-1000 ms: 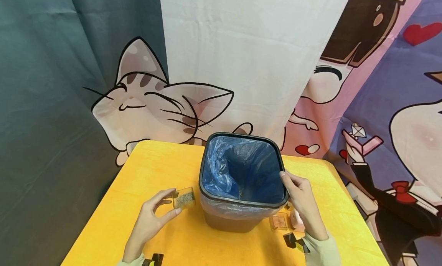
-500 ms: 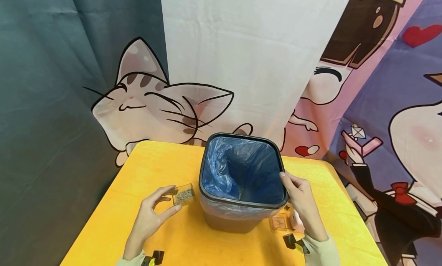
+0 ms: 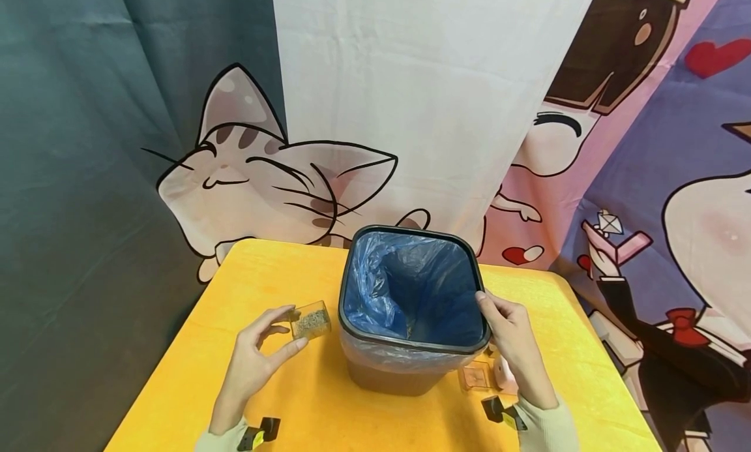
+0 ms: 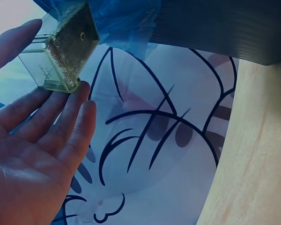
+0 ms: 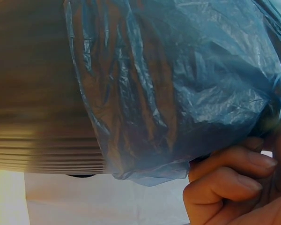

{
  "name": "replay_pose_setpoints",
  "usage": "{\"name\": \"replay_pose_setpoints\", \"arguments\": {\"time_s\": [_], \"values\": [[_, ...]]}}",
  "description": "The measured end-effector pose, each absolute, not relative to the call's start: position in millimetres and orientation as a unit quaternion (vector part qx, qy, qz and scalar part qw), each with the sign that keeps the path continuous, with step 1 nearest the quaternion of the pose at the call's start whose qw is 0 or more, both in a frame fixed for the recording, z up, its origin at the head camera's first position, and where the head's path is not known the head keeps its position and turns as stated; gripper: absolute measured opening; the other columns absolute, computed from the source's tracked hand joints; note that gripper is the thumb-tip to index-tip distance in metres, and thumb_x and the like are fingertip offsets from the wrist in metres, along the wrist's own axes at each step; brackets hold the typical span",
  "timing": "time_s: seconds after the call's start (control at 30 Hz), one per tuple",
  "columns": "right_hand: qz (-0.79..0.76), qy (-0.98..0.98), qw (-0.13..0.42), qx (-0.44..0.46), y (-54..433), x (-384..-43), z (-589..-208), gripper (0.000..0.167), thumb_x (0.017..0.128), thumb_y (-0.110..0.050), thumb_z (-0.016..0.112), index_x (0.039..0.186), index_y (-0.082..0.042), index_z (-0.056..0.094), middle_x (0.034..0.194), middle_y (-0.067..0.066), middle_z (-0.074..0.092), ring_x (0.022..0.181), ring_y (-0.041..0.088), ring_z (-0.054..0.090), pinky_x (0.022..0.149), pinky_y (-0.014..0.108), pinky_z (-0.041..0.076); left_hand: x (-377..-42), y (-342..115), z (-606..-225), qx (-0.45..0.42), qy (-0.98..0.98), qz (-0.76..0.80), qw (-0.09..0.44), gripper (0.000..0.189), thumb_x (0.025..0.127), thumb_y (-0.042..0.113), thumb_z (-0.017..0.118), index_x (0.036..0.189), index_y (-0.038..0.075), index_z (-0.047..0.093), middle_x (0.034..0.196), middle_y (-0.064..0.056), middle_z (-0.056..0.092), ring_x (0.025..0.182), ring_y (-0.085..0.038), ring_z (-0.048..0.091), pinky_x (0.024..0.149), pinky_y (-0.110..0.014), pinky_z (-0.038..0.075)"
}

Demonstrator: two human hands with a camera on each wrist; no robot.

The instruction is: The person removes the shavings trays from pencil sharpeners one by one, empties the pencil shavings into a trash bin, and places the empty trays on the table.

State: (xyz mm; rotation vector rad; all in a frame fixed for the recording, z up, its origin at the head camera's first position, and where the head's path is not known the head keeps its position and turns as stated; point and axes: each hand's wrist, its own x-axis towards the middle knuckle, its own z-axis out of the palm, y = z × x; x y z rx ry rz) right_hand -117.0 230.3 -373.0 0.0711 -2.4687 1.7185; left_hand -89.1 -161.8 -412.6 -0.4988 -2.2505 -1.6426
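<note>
In the head view my left hand [image 3: 255,357] holds a small clear yellowish plastic box [image 3: 311,321] between thumb and fingers, just left of the trash bin [image 3: 390,377]. Grey-brown crumbly bits, which look like pencil shavings, lie in the box; the left wrist view shows the box [image 4: 68,47] tilted at the fingertips. A blue plastic bag [image 3: 375,282] lines the bin and folds over its black rim. My right hand [image 3: 516,334] grips the rim on the right, thumb on top; in the right wrist view the curled fingers [image 5: 225,187] press against the bag [image 5: 145,84].
Right of the bin, a small clear orange-tinted square container [image 3: 474,376] stands on the yellow-covered table [image 3: 281,269]. Beside it is a pink object [image 3: 504,375], partly hidden by my right hand. Cartoon-printed curtains [image 3: 411,113] hang behind the table.
My left hand has shifted slightly away from me with the box, whose tilt has changed a little. The right hand and the bin have stayed in place.
</note>
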Motion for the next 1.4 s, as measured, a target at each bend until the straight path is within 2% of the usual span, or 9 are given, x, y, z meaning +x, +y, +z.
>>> {"name": "replay_pose_setpoints", "arguments": {"time_s": [0.2, 0.43, 0.77, 1.17, 1.4], "values": [[0.58, -0.812, 0.061, 0.021, 230.2, -117.3, -373.3, 0.047, 0.095, -0.034, 0.048, 0.123, 0.003, 0.055, 0.127, 0.014, 0.052, 0.096, 0.0, 0.058, 0.077, 0.016, 0.049, -90.8, -161.9, -407.0, -0.175, -0.779, -0.58, 0.161, 0.049, 0.075, 0.0, 0.072, 0.121, 0.002, 0.056, 0.111, -0.013, 0.061, 0.101, -0.023, 0.056, 0.083, -0.029, 0.049], [0.573, -0.816, 0.073, 0.024, 229.8, -117.4, -373.5, 0.045, 0.095, -0.033, 0.049, 0.122, 0.002, 0.056, 0.125, 0.014, 0.053, 0.096, -0.001, 0.058, 0.077, 0.016, 0.049, -93.3, -162.1, -403.1, -0.18, -0.768, -0.589, 0.175, 0.05, 0.073, -0.004, 0.072, 0.12, 0.0, 0.056, 0.11, -0.02, 0.06, 0.101, -0.024, 0.056, 0.083, -0.03, 0.049], [0.575, -0.814, 0.075, 0.028, 228.9, -118.1, -373.9, 0.045, 0.095, -0.032, 0.049, 0.121, 0.003, 0.057, 0.124, 0.016, 0.054, 0.095, 0.0, 0.059, 0.077, 0.016, 0.05, -94.0, -163.0, -392.8, -0.155, -0.778, -0.575, 0.198, 0.049, 0.073, -0.002, 0.074, 0.119, 0.001, 0.056, 0.109, -0.017, 0.062, 0.098, -0.021, 0.054, 0.087, -0.024, 0.044], [0.56, -0.824, 0.083, 0.023, 229.9, -117.9, -374.9, 0.045, 0.095, -0.034, 0.049, 0.12, 0.002, 0.058, 0.124, 0.012, 0.055, 0.1, -0.003, 0.055, 0.08, 0.013, 0.046, -94.0, -156.7, -381.0, -0.154, -0.766, -0.589, 0.206, 0.05, 0.071, -0.005, 0.074, 0.118, -0.001, 0.056, 0.109, -0.017, 0.062, 0.095, -0.02, 0.054, 0.088, -0.022, 0.044], [0.567, -0.82, 0.069, 0.015, 230.6, -117.5, -374.9, 0.047, 0.095, -0.035, 0.048, 0.122, 0.002, 0.057, 0.126, 0.013, 0.053, 0.101, -0.002, 0.055, 0.08, 0.013, 0.046, -95.7, -151.4, -373.7, -0.169, -0.757, -0.591, 0.221, 0.051, 0.07, -0.008, 0.073, 0.118, -0.002, 0.056, 0.108, -0.019, 0.061, 0.095, -0.021, 0.056, 0.086, -0.023, 0.046]]}}
